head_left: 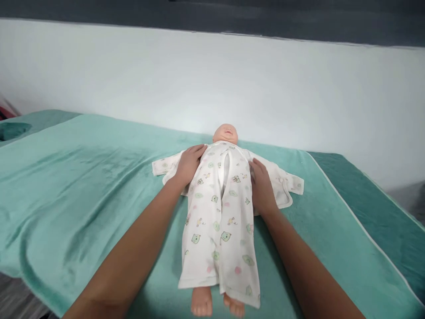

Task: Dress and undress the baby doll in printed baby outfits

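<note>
A baby doll (226,133) lies on its back, head toward the wall and bare feet (201,302) toward me. Patterned white trousers (219,230) cover its legs and reach up over its torso, with a slit open at the crotch. Under them a white baby shirt (280,177) is spread out, both sleeves stretched sideways. At the trousers' upper left edge, my left hand (191,163) has its fingers closed together on the cloth. My right hand (262,186) is curled against the opposite edge, over part of the shirt. Both thumbs are mostly hidden.
A light green plush blanket (99,177) lies under the doll, wrinkled on the left. Darker green cloth (368,195) shows beyond its white edging at right. A white wall (212,79) rises directly behind the doll's head. Dark floor (20,297) shows at lower left.
</note>
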Tool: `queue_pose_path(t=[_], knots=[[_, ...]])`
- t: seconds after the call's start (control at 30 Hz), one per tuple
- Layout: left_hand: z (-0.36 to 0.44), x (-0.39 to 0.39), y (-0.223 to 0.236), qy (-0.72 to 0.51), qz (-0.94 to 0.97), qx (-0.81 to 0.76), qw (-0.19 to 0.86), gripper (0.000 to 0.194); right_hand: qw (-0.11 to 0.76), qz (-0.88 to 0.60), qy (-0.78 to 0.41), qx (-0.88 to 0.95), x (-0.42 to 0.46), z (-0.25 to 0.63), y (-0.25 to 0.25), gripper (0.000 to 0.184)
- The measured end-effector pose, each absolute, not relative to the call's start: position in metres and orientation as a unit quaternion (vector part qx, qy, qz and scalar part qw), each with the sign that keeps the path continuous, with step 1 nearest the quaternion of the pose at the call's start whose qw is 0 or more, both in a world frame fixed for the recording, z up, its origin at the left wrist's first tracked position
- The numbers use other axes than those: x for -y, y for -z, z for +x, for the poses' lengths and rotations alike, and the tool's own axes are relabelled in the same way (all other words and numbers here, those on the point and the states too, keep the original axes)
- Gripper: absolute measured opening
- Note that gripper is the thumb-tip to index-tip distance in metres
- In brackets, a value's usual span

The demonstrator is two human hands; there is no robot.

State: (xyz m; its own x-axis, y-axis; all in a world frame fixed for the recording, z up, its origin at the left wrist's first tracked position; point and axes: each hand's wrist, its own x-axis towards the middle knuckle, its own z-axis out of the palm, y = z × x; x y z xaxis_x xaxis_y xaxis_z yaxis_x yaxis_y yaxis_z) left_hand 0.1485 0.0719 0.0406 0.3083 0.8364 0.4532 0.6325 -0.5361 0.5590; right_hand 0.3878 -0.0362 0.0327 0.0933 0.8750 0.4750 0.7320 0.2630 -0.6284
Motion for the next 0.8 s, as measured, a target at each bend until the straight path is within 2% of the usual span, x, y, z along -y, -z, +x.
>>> queue_pose_path(t=[0.1, 0.23, 0.4, 0.53, 0.7, 0.8], knots=[[0.132, -0.037, -0.028, -0.327, 0.83, -0.446, 0.075, 0.05, 0.412, -0.605, -0.073, 0.678, 0.082, 0.384, -0.021, 0.047], [0.114, 0.018, -0.015, -0.276, 0.873, -0.4, 0.044, 0.042, 0.368, -0.596, -0.042, 0.712, 0.122, 0.381, -0.018, 0.034], [0.106, 0.055, -0.01, -0.267, 0.878, -0.394, 0.054, 0.041, 0.251, -0.554, -0.019, 0.794, 0.133, 0.374, -0.026, 0.029], [0.11, 0.055, -0.014, -0.261, 0.865, -0.422, 0.07, 0.045, 0.198, -0.565, 0.032, 0.8, 0.119, 0.365, -0.03, 0.02], [0.112, 0.055, -0.018, -0.255, 0.858, -0.43, 0.117, 0.04, 0.19, -0.562, 0.059, 0.803, 0.105, 0.359, -0.034, 0.02], [0.111, 0.058, -0.02, -0.273, 0.845, -0.439, 0.135, 0.038, 0.241, -0.529, 0.009, 0.814, 0.109, 0.364, -0.03, 0.019]])
